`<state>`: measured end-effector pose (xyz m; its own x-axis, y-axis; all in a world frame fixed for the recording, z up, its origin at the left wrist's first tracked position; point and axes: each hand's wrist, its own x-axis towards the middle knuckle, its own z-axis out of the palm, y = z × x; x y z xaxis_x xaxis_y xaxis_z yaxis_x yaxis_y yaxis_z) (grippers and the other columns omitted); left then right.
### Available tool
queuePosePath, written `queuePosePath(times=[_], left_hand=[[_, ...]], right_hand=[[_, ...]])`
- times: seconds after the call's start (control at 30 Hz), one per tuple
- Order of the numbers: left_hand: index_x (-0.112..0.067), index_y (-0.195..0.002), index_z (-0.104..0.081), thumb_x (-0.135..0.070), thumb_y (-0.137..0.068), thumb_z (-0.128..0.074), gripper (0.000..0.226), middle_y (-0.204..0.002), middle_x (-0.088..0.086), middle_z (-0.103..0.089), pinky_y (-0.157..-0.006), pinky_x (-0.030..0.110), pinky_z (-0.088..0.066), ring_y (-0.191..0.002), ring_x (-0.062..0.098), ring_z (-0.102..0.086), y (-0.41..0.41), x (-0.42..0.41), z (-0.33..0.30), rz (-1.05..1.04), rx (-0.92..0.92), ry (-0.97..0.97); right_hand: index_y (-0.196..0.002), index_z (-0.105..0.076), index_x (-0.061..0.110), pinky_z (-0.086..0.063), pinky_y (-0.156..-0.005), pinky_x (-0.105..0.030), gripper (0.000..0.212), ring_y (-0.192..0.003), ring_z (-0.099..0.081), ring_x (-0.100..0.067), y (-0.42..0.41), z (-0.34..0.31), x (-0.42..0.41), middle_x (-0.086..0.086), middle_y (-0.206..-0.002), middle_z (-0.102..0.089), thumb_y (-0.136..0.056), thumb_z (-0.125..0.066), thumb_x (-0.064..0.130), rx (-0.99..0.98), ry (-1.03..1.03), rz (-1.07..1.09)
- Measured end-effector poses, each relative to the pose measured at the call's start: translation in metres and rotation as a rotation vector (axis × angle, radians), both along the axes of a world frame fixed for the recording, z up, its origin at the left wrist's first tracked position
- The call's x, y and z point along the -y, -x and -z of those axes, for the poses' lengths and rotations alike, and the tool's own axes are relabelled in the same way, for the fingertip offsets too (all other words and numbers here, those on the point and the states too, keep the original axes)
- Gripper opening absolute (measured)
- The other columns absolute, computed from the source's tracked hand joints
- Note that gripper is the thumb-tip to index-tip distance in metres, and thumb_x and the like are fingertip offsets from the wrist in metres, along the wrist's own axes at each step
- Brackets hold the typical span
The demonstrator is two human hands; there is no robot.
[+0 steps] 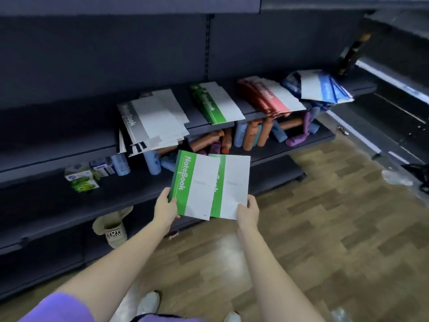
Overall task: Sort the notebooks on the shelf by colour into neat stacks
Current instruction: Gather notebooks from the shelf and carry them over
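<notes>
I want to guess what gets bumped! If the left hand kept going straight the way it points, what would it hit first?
Probably the blue roll on the lower shelf, beyond the green notebooks that the left hand holds. Depth is hard to judge, so the shelf edge might come first.

Rolled mats (251, 135) on lower shelf, cartons (81, 180), slipper (113, 226)

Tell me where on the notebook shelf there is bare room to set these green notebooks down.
Bare shelf lies left of the grey stack, with a narrow strip between it and the green stack. From there the red stack and blue stack crowd together.
</notes>
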<state>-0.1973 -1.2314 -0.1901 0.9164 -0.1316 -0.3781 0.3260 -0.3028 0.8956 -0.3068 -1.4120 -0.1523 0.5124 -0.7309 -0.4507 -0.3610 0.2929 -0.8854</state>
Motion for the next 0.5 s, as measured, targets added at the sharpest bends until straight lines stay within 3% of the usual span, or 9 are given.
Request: queuePosePath(times=[0.17, 0.27, 0.4, 0.5], left_hand=[[-0.030, -0.111, -0.057, -0.006, -0.102, -0.041, 0.030, -0.107, 0.003, -0.069, -0.049, 0.029, -0.047, -0.079, 0.022, -0.062, -0.005, 0.049, -0.040, -0.150, 0.056, 0.045], [-0.024, -0.125, -0.055, -0.007, -0.102, -0.043, 0.031, -0.112, 0.006, -0.067, -0.046, 0.028, -0.048, -0.079, 0.021, -0.063, -0.018, 0.066, -0.062, -0.206, 0.101, 0.035], [-0.021, -0.131, -0.053, -0.008, -0.101, -0.044, 0.035, -0.100, -0.004, -0.061, -0.049, 0.032, -0.054, -0.074, 0.020, -0.062, -0.055, 0.087, -0.104, -0.217, 0.219, -0.048], [-0.018, -0.131, -0.053, -0.007, -0.098, -0.041, 0.037, -0.106, 0.006, -0.065, -0.051, 0.035, -0.054, -0.071, 0.027, -0.063, -0.091, 0.098, -0.128, -0.216, 0.291, -0.128]], right_hand=[[-0.104, -0.061, 0.015, -0.045, -0.060, -0.018, 0.036, -0.077, -0.057, -0.014, -0.030, -0.033, 0.061, 0.002, -0.092, -0.066, -0.090, -0.036, -0.006, 0.077, 0.029, -0.127], [-0.107, -0.060, 0.017, -0.047, -0.061, -0.019, 0.036, -0.080, -0.060, -0.013, -0.061, -0.052, 0.088, 0.002, -0.096, -0.067, -0.092, -0.037, -0.006, 0.115, 0.039, -0.188], [-0.108, -0.057, 0.018, -0.045, -0.062, -0.019, 0.036, -0.082, -0.056, -0.006, -0.113, -0.077, 0.112, 0.007, -0.095, -0.062, -0.094, -0.035, -0.007, 0.159, 0.091, -0.249], [-0.110, -0.056, 0.016, -0.043, -0.063, -0.020, 0.036, -0.081, -0.055, -0.008, -0.153, -0.088, 0.127, 0.003, -0.097, -0.061, -0.092, -0.035, -0.007, 0.157, 0.160, -0.265]])
